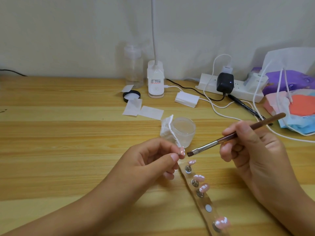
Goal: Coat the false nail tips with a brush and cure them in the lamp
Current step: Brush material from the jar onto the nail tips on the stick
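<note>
My left hand [153, 159] pinches a small pink false nail tip [233, 152] with white marks between thumb and fingertips. My right hand [252, 150] grips a brown brush [238, 135] like a pen, and its flat bristle end [190, 153] hovers just right of that tip. Below them a clear holder strip [204, 201] lies on the wooden table, carrying several more pink tips on metal studs. An open clear gel jar [184, 129] stands just behind the hands with a crumpled white wipe [166, 129] beside it. The white clip lamp [156, 82] stands at the back.
Behind the jar lie white wipes [143, 109], a black lid [131, 96] and a clear bottle [133, 67]. A pad stack [187, 99], a power strip [230, 87] with chargers and cables, a black pen [247, 106] and face masks [298, 116] fill the right back.
</note>
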`<state>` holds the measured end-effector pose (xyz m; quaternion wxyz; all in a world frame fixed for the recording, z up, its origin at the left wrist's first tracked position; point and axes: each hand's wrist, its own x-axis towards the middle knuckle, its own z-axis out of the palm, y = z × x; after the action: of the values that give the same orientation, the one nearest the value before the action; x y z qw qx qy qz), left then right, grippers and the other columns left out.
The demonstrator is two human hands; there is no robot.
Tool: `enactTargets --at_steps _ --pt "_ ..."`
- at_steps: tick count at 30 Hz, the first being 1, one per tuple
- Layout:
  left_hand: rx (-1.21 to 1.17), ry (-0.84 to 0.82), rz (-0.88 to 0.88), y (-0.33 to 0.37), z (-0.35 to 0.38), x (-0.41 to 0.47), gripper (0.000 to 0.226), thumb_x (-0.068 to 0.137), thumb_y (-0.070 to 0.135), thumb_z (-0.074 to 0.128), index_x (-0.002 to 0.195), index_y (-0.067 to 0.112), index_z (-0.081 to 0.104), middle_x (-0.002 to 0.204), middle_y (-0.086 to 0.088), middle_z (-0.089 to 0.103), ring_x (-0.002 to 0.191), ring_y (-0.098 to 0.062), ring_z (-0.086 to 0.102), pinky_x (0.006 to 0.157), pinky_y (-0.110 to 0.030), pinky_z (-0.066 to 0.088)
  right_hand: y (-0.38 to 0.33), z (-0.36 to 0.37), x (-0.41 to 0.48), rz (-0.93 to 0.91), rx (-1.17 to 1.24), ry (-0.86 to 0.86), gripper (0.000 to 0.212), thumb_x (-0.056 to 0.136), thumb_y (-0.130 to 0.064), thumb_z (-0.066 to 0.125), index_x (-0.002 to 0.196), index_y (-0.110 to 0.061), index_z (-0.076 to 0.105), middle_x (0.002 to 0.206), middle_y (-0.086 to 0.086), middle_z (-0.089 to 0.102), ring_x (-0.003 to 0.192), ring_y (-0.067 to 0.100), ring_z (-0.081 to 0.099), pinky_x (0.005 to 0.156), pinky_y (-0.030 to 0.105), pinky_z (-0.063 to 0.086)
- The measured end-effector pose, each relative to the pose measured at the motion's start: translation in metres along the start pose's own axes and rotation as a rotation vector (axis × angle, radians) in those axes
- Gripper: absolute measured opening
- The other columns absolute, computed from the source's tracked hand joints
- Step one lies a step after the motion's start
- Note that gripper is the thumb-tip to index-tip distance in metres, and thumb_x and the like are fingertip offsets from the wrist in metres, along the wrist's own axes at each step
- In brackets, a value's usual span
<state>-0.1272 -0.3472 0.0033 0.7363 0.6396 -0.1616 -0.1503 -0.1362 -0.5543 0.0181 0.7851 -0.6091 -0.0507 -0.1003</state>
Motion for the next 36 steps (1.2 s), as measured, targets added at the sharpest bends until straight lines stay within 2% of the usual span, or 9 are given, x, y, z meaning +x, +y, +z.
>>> enactTargets --at_steps 12,15,17,21,27,31,36 --pt "0.041 -0.042 -0.010 0.0017 0.0004 -0.0018 0.017 0.079 0.015 0.061 0.074 0.026 0.072 0.066 0.010 0.065 0.059 -0.002 0.056 0.058 -0.015 0.047 0.0026 -0.0009 -0.0014 -0.027 -0.070 -0.048 0.025 0.076 -0.046 0.070 0.077 -0.021 0.074 0.059 0.009 0.067 0.053 0.015 0.063 0.056 0.020 0.052" --pt "0.091 -0.035 -0.015 -0.0009 -0.0019 -0.0023 0.005 0.073 0.029 0.069 0.074 0.025 0.071 0.063 0.009 0.063 0.059 -0.003 0.056 0.058 -0.017 0.046 0.0037 -0.0003 0.0000 -0.028 -0.084 0.003 0.020 0.076 -0.040 0.066 0.073 -0.021 0.074 0.057 0.010 0.066 0.051 0.015 0.062 0.054 0.020 0.051" --pt "0.137 -0.039 -0.016 -0.0039 -0.0029 -0.0032 0.015 0.068 0.039 0.067 0.074 0.025 0.070 0.061 0.009 0.061 0.058 -0.005 0.055 0.058 -0.020 0.046 0.0032 -0.0002 0.0011 -0.025 -0.074 0.032 0.021 0.075 -0.039 0.065 0.071 -0.021 0.075 0.057 0.010 0.066 0.049 0.014 0.060 0.052 0.019 0.050" --pt "0.197 -0.038 -0.010 -0.0053 -0.0021 -0.0043 0.017 0.067 0.042 0.066 0.073 0.026 0.070 0.062 0.008 0.062 0.057 -0.006 0.054 0.057 -0.020 0.047 0.0001 -0.0005 0.0008 -0.005 -0.044 0.057 0.024 0.073 -0.042 0.064 0.065 -0.021 0.074 0.051 0.007 0.063 0.043 0.012 0.056 0.047 0.016 0.047" --pt "0.216 -0.036 -0.023 -0.0051 -0.0023 -0.0045 0.021 0.066 0.043 0.067 0.074 0.023 0.070 0.062 0.008 0.061 0.057 -0.005 0.053 0.055 -0.018 0.045 0.0001 -0.0005 -0.0019 0.005 -0.062 -0.037 0.032 0.069 -0.053 0.072 0.067 -0.021 0.073 0.048 0.006 0.061 0.040 0.013 0.055 0.046 0.018 0.047" --pt "0.230 -0.034 -0.024 -0.0054 -0.0030 -0.0050 0.022 0.065 0.044 0.066 0.073 0.024 0.069 0.063 0.001 0.062 0.057 -0.005 0.052 0.055 -0.019 0.045 0.0027 -0.0008 0.0001 -0.001 -0.111 0.001 0.024 0.073 -0.042 0.066 0.067 -0.020 0.073 0.049 0.011 0.061 0.041 0.016 0.055 0.047 0.020 0.048" --pt "0.223 -0.052 -0.025 -0.0053 -0.0035 -0.0049 0.021 0.068 0.042 0.065 0.074 0.022 0.068 0.060 0.010 0.062 0.057 -0.007 0.053 0.055 -0.020 0.044 0.0024 -0.0028 -0.0007 -0.023 -0.084 0.012 0.024 0.074 -0.044 0.067 0.068 -0.021 0.073 0.050 0.008 0.062 0.042 0.014 0.055 0.048 0.018 0.047"
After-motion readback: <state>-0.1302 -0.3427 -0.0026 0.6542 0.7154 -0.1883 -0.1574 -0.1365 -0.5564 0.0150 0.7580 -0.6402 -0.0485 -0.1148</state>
